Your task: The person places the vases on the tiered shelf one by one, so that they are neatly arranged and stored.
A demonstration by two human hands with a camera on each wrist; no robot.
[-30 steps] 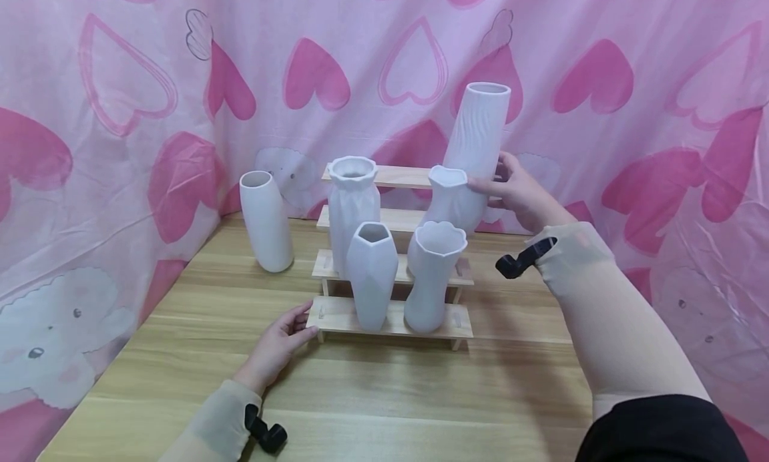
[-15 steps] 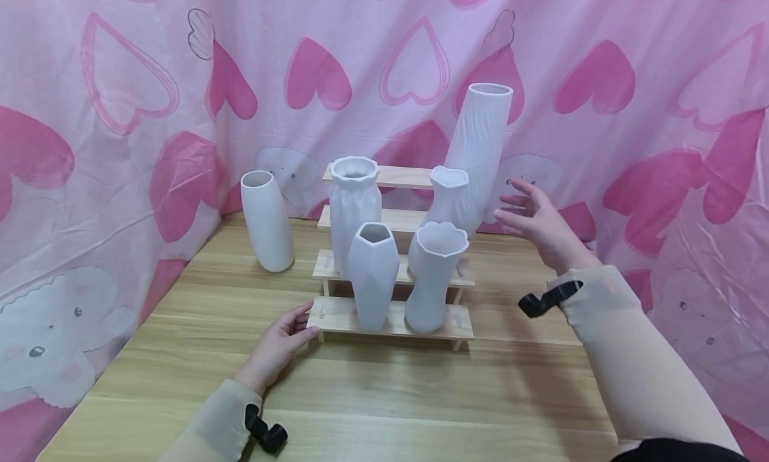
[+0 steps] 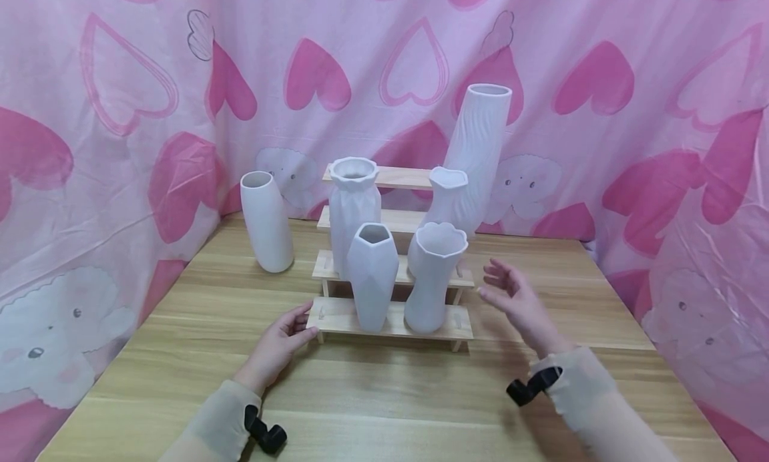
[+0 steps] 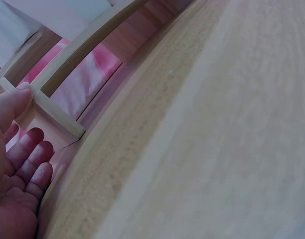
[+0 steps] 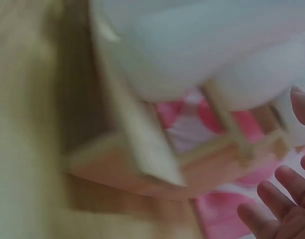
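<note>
A tiered wooden stand [image 3: 393,320] carries several white vases. My left hand [image 3: 273,345] holds the left front corner of its lowest shelf, the thumb on the edge and the fingers curled beside it in the left wrist view. On that shelf stand a faceted vase [image 3: 372,282] and a scallop-rimmed vase [image 3: 428,285]. Behind them are a ruffle-necked vase [image 3: 353,211] and a wavy-mouthed vase [image 3: 446,198]. The tall ribbed vase [image 3: 483,141] rises at the back right. To the right of the stand, my right hand [image 3: 519,305] hovers with loosely bent fingers, holding nothing.
A smooth white vase [image 3: 267,225] stands on the wooden table [image 3: 372,408], left of the stand. A pink heart-patterned curtain [image 3: 384,61] encloses the back and both sides. The right wrist view is blurred.
My right hand has let go of the tall ribbed vase and come down and towards me, to the stand's right side. My left hand and the vases have stayed put.
</note>
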